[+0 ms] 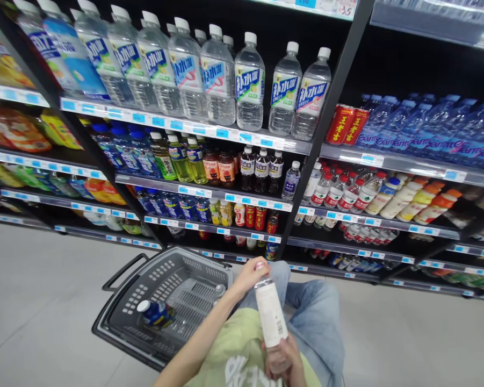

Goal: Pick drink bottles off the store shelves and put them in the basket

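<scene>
The bottle [269,313] is slanting between the left hand [251,273] and the right hand [290,356]. The left is gripping its cap [260,265]; the right is clasping its lower end [276,356].

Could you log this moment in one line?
left hand: on cap of white-labelled bottle; right hand: around its lower end; basket: at left, blue-labelled bottle inside; shelves: rows of drinks

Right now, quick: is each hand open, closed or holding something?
Left hand: closed, holding the bottle at its capped end.
Right hand: closed, holding the same bottle near its base.
</scene>
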`<state>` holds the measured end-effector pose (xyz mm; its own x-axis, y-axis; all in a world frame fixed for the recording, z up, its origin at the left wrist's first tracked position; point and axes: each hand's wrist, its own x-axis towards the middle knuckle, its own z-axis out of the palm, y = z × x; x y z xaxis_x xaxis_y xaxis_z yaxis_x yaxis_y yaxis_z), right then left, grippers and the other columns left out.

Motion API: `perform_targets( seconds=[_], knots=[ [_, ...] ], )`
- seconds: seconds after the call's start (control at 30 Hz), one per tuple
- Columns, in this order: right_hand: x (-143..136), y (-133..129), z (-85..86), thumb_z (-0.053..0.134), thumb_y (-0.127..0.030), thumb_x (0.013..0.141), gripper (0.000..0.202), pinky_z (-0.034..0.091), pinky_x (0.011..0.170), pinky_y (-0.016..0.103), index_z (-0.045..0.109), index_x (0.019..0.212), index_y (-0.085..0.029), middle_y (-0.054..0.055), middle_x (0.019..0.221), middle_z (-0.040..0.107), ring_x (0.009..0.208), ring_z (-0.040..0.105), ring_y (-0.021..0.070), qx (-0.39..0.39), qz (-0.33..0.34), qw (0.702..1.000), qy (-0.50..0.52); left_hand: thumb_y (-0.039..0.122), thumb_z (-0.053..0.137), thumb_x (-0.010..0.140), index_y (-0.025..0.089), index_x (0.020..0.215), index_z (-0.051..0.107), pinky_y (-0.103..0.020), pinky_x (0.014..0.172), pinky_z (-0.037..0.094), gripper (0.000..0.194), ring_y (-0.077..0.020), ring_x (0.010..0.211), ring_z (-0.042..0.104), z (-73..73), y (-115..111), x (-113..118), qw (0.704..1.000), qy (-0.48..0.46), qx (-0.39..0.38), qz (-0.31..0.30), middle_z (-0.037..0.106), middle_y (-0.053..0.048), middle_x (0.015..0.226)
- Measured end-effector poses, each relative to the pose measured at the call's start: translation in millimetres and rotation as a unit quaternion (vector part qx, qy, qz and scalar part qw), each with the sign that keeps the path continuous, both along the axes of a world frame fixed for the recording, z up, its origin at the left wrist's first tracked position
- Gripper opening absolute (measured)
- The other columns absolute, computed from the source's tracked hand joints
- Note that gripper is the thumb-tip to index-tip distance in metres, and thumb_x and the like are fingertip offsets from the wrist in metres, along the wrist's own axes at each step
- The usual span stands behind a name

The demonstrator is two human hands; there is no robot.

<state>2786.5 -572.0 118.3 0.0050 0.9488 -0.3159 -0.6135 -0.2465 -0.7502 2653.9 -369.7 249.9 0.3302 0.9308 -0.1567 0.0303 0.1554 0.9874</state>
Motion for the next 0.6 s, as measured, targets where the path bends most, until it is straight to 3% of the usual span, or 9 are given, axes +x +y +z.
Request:
perform_targets(
  seconds=[0.1, 0.23, 0.3, 0.4, 0.5, 0.6],
  knots=[
    [11.0, 6.7, 0.1, 0.067, -0.106, 0.057, 0.086, 0.030, 0.029, 0.024, 0.074, 0.077, -0.023, 0.010, 0.066, 0.074, 0.028, 0.045, 0.0136, -0.070, 0.038, 0.996, 0.038, 0.056, 0.075, 0.074, 0.020, 0.074, 0.067, -0.030, 0.075, 0.045, 0.037, -0.0183, 0.074, 0.059, -11.1, -15.7, -34.4, 0.993, 0.090, 0.075, -0.010, 0.070, -0.001, 0.073],
    [15.4, 18.8, 7.7, 0.054, -0.114, 0.045, 0.094, 0.019, 0.026, 0.018, 0.079, 0.082, -0.031, 0.006, 0.053, 0.067, 0.024, 0.032, 0.0106, -0.101, 0.089, 0.991, 0.027, 0.057, 0.074, 0.077, 0.020, 0.078, 0.068, -0.029, 0.072, 0.039, 0.037, -0.0172, 0.072, 0.053, -36.2, -47.2, -74.7, 0.984, 0.154, 0.086, 0.006, 0.063, 0.001, 0.072],
    [14.0, 22.3, 10.4, 0.054, -0.114, 0.045, 0.093, 0.018, 0.026, 0.017, 0.079, 0.083, -0.033, 0.005, 0.051, 0.066, 0.024, 0.031, 0.0103, -0.106, 0.113, 0.988, 0.017, 0.060, 0.073, 0.078, 0.020, 0.077, 0.066, -0.029, 0.071, 0.039, 0.040, -0.0176, 0.072, 0.052, -50.1, -61.6, -87.4, 0.985, 0.154, 0.074, 0.023, 0.062, 0.001, 0.072],
    [11.9, 23.8, 13.0, 0.059, -0.112, 0.044, 0.088, 0.024, 0.026, 0.018, 0.078, 0.080, -0.034, 0.005, 0.057, 0.071, 0.028, 0.041, 0.0129, -0.104, 0.141, 0.985, 0.007, 0.063, 0.073, 0.080, 0.021, 0.070, 0.059, -0.029, 0.070, 0.037, 0.046, -0.0171, 0.069, 0.049, -63.1, -76.2, -97.0, 0.987, 0.132, 0.064, 0.058, 0.056, 0.001, 0.068],
    [14.0, 21.4, 15.2, 0.065, -0.108, 0.046, 0.080, 0.028, 0.028, 0.018, 0.074, 0.074, -0.034, 0.003, 0.067, 0.077, 0.031, 0.045, 0.0128, -0.100, 0.137, 0.985, 0.008, 0.059, 0.071, 0.081, 0.021, 0.069, 0.054, -0.029, 0.070, 0.036, 0.043, -0.0164, 0.069, 0.045, -59.2, -80.8, -99.7, 0.989, 0.120, 0.067, 0.060, 0.052, 0.002, 0.067],
    [20.7, 17.2, 15.9, 0.067, -0.102, 0.056, 0.074, 0.026, 0.030, 0.017, 0.069, 0.068, -0.030, 0.003, 0.070, 0.079, 0.029, 0.040, 0.0093, -0.112, 0.124, 0.986, 0.002, 0.043, 0.067, 0.080, 0.020, 0.076, 0.057, -0.029, 0.074, 0.037, 0.025, -0.0170, 0.075, 0.049, -42.3, -77.4, -100.9, 0.991, 0.103, 0.081, -0.015, 0.055, 0.001, 0.075]
  ],
)
